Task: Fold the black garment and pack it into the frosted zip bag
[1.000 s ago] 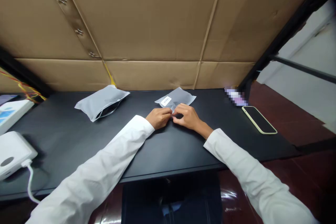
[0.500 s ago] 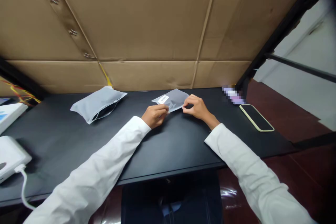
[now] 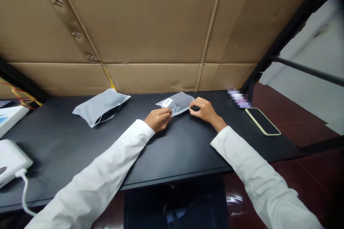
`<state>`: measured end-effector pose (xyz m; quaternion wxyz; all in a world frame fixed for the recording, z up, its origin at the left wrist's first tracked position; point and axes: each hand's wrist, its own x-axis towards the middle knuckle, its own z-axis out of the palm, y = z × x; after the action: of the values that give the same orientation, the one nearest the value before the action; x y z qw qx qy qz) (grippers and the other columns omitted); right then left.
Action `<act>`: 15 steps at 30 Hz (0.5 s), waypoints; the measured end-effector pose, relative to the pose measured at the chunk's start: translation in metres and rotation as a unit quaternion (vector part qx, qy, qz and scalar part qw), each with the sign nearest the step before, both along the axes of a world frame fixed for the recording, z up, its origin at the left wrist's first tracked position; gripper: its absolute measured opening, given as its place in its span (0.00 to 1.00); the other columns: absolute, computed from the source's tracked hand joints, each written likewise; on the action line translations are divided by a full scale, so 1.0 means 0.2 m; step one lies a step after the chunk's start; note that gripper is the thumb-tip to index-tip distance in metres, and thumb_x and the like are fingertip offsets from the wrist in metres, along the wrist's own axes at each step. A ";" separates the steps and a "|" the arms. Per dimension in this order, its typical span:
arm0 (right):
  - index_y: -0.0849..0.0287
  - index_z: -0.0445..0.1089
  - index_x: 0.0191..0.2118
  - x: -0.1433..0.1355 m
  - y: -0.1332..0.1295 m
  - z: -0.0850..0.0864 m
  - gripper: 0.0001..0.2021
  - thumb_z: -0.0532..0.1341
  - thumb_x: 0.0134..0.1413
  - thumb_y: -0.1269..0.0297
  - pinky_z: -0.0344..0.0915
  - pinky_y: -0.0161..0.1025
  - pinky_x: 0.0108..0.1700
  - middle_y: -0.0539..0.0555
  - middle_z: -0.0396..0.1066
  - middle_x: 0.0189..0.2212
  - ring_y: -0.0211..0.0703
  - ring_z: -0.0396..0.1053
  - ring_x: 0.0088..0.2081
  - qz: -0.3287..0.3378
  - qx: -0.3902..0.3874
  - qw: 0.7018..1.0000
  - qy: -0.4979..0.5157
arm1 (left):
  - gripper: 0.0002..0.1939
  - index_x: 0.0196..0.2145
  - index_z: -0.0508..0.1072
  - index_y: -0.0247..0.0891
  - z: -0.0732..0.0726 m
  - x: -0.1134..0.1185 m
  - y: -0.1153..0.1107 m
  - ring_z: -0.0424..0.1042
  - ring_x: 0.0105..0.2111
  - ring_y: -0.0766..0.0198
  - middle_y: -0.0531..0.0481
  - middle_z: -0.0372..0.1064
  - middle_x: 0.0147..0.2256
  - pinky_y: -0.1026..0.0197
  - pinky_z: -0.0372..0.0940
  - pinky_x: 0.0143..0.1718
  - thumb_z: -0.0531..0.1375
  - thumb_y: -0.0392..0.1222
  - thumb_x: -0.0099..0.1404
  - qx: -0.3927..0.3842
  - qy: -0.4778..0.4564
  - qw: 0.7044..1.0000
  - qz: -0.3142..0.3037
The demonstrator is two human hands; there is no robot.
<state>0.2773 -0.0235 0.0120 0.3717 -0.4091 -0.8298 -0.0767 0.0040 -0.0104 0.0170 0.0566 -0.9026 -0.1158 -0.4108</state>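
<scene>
A small frosted plastic bag (image 3: pixel 180 102) with a white printed label (image 3: pixel 167 102) lies near the back of the black table. My left hand (image 3: pixel 159 118) is closed on the bag's near left edge. At the near right corner, my right hand (image 3: pixel 204 109) pinches the same bag between thumb and forefinger. What the bag contains, if anything, cannot be made out. To the left rests a larger frosted zip bag (image 3: pixel 100 104), its mouth partly gaping toward me, and neither hand touches it.
A phone with a pale case (image 3: pixel 262 121) lies on the right, beside a blurred purple packet (image 3: pixel 239 98). At the left edge sit a white device (image 3: pixel 12 162) with a cable and a white box (image 3: pixel 12 118). A cardboard wall (image 3: pixel 150 25) rises behind the table (image 3: pixel 172 154).
My right hand has shifted slightly right along the small bag's near edge, and that edge looks more stretched out. My left hand keeps its hold.
</scene>
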 end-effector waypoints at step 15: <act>0.56 0.74 0.38 -0.21 -0.08 0.02 0.06 0.59 0.62 0.68 0.63 0.41 0.36 0.53 0.76 0.30 0.42 0.69 0.33 0.052 0.080 0.991 -0.090 | 0.10 0.37 0.75 0.38 0.00 0.01 0.03 0.71 0.37 0.59 0.48 0.75 0.34 0.55 0.65 0.38 0.55 0.30 0.66 0.149 0.043 0.983 0.099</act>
<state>0.2355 -0.0393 0.0152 0.3306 -0.3262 -0.8711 -0.1597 0.0053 -0.0042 0.0167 0.2354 -0.8851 -0.1397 -0.3765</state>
